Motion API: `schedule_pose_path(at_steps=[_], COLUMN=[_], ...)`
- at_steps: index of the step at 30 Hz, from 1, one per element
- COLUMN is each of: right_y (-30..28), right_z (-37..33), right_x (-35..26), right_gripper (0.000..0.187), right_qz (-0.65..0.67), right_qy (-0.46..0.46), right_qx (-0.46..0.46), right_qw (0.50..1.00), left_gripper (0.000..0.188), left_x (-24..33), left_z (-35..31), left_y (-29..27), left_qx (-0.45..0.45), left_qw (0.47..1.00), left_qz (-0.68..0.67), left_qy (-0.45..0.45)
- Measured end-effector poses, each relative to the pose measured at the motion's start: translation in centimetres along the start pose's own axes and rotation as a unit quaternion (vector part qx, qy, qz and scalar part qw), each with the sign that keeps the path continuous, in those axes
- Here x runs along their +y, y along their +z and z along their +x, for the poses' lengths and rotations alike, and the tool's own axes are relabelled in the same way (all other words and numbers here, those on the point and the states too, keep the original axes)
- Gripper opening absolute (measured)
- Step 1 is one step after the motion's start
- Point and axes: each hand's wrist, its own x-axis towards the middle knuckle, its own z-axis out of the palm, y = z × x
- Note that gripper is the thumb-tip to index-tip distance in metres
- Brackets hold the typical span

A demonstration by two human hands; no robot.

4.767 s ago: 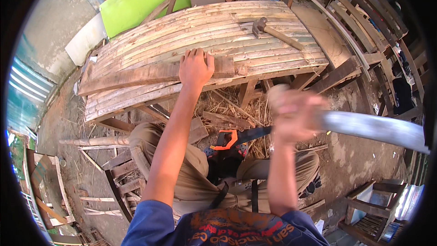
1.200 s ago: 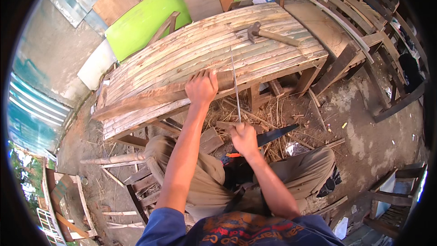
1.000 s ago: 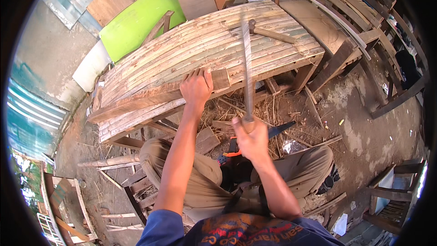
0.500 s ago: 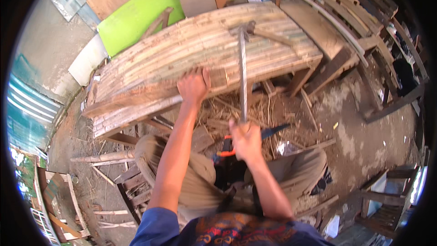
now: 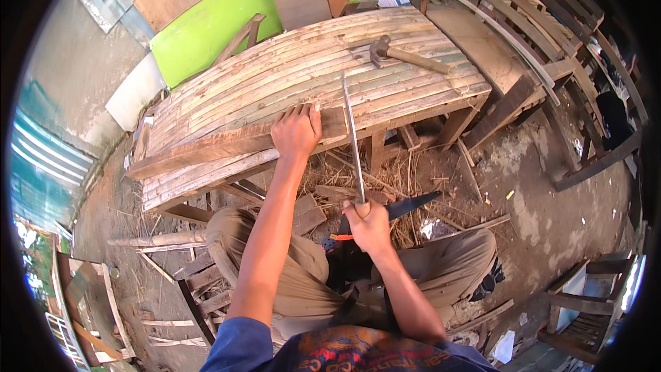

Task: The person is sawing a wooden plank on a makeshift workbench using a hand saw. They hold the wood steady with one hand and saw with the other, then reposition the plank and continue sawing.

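My left hand (image 5: 296, 129) is closed over a thick brown wooden beam (image 5: 213, 143), pressing it onto the slatted tabletop (image 5: 275, 69) near its front edge. The beam's right end sticks out past my fingers. In my right hand (image 5: 370, 226) is the wooden handle of a long, narrow metal-bladed tool (image 5: 354, 145), its blade seen nearly edge-on and pointing away from me. That blade passes beside the beam's right end; whether they touch I cannot tell. Behind my right hand, a handsaw (image 5: 412, 204) with a dark blade and an orange-and-black handle shows low by my legs.
A claw hammer (image 5: 413, 58) lies on the tabletop at the far right. Bright green panels (image 5: 213, 21) lean behind the table. Wooden slatted furniture (image 5: 537, 21) stands at the right. Wood scraps and shavings (image 5: 323, 172) litter the ground under the table.
The long blade has swung left, its tip now nearer the beam's end. My right hand has dropped slightly. My left hand and the beam have barely shifted.
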Motion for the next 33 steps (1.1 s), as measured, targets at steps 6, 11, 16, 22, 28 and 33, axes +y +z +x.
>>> schedule_pose_path(at_steps=[6, 11, 16, 22, 28, 33], right_y=[-4.7, -0.5, 0.0, -4.5, 0.0, 0.3], right_z=[2.1, 1.7, -0.7, 2.7, 1.5, -1.9], right_x=[-12.8, -2.9, 1.0, -9.5, -3.0, 1.0], right_gripper=[0.019, 0.016, 0.028, 0.027, 0.019, 0.017], right_qz=[0.303, 0.330, 0.021, 0.210, 0.202, 0.014], right_qy=[-0.018, -0.104, 0.094, -0.006, -0.077, 0.078], right_qx=[0.061, 0.146, -0.044, 0.031, 0.118, -0.049], right_qw=[0.951, 0.927, 0.994, 0.977, 0.969, 0.996], left_gripper=[0.033, 0.033, 0.036, 0.042, 0.045, 0.047], left_x=[0.4, 1.3, 0.1, 0.0, 1.0, 0.5], left_z=[-1.1, -0.4, -0.8, -1.4, -0.7, -1.1], left_y=[-0.9, -1.4, 0.1, -0.8, -0.7, -0.6], left_qx=[-0.031, -0.074, -0.041, -0.044, -0.042, -0.046], left_qw=[0.999, 0.997, 0.999, 0.996, 0.994, 0.996], left_qz=[-0.037, -0.026, -0.020, -0.073, -0.103, -0.073], left_qy=[-0.012, -0.019, -0.022, -0.018, -0.017, -0.031])
